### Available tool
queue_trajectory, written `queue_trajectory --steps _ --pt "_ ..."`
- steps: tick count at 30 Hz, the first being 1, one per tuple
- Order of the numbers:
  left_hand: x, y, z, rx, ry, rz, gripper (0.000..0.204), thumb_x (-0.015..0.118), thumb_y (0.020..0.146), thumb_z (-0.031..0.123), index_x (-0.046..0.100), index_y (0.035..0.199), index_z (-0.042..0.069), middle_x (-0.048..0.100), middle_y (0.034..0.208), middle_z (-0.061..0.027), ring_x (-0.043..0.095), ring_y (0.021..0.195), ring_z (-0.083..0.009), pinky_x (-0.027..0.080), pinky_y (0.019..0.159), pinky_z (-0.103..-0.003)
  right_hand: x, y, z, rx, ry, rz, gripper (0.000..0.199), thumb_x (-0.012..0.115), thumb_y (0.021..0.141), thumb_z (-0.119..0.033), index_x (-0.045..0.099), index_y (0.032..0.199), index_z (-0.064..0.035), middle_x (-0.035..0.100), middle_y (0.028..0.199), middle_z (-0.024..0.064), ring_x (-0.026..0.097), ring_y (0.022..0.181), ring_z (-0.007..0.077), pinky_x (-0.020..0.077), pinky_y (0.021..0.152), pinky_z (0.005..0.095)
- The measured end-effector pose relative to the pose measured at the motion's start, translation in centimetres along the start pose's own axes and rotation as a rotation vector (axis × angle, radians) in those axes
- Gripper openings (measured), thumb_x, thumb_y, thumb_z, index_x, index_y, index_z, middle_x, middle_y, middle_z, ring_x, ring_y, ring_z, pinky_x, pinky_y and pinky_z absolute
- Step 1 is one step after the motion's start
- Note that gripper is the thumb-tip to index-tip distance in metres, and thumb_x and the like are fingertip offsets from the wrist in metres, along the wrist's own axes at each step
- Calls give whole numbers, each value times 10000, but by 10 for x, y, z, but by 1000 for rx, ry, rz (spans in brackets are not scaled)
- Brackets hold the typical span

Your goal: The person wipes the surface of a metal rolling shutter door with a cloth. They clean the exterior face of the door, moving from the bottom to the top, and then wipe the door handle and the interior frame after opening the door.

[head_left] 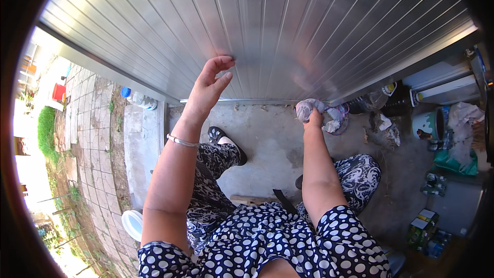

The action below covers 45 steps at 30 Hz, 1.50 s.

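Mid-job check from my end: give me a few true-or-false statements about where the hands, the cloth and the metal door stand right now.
1. The right hand grips a bunched cloth at the lower edge of the ribbed metal door. True.
2. The left hand holds a spray bottle. False: it is empty, with open fingers against the door.
3. A thin bangle sits on the left wrist. True.
4. Both hands are pressed on the cloth. False: only the right hand has it.
5. A bottle with a blue cap lies by the door's left end. True.
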<state>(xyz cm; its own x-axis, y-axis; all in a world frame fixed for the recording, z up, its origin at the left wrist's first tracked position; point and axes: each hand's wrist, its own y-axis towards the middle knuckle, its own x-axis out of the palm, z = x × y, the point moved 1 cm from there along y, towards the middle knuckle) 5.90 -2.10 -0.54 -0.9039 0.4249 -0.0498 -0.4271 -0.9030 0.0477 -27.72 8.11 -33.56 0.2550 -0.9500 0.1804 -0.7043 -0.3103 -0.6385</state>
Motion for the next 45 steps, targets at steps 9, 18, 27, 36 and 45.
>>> queue_trajectory --steps 9,18,27,36,45 --pt "-20 2 17 -71 -175 250 307 629 894 202 546 1112 3 589 987 -27 526 896 -109 439 827 -265 41 -57 -87 94 -79 -40 395 634 826 -263 564 1191 -130 608 1178 73 610 1044 264 496 833 483" --pt "-21 8 10 -72 61 241 266 613 920 230 549 1088 34 595 1007 -66 549 961 -139 440 865 -260 62 -68 -66 191 -151 -232 298 502 908 -255 593 1164 -133 623 1173 64 613 1046 245 481 873 478" --pt "-11 5 35 -163 281 224 317 608 926 260 531 1074 -10 618 999 -101 580 977 -168 471 877 -304 70 -36 36 298 -207 -297 510 552 830 -70 419 1314 -152 550 1234 74 603 1063 263 504 856 539" --pt "-5 7 42 -157 259 198 299 603 926 229 509 1082 -9 600 1036 -103 571 1016 -169 469 882 -318 146 -85 129 397 1 -692 440 509 851 11 491 1272 -118 567 1199 89 594 1058 248 527 867 444" --pt "-17 0 40 -181 185 174 307 598 932 267 520 1086 13 592 1045 -79 540 1023 -139 443 885 -297 191 -203 108 700 -158 -743 293 470 917 -107 547 1190 -35 609 1107 107 616 1003 234 532 850 419"
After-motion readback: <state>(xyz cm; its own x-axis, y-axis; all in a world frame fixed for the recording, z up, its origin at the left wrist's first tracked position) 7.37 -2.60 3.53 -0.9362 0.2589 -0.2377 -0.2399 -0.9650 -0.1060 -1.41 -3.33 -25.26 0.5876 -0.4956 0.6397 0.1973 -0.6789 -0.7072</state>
